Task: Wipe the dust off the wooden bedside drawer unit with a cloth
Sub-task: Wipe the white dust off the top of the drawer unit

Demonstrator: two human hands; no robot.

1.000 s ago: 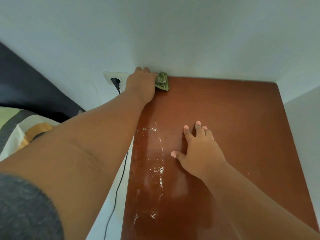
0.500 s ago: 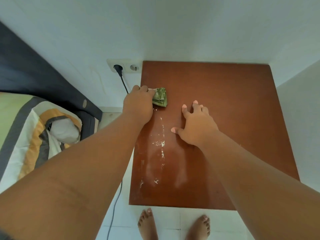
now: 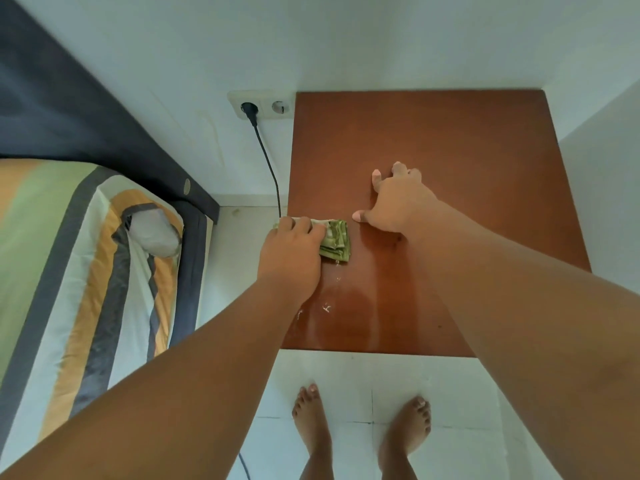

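left hand (image 3: 291, 251) held the folded green cloth (image 3: 335, 240), fingers curled over it. since 1.0 s ago it had dragged the cloth from the back edge to midway down the left side of the drawer unit (image 3: 450, 140) top. right hand (image 3: 398, 202) lay flat, fingers spread, bracing. white specks (image 3: 326, 308) remained in front of the cloth, so the stroke was judged unfinished.

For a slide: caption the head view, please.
Left hand holds a green cloth on the drawer unit; right hand rests on top.
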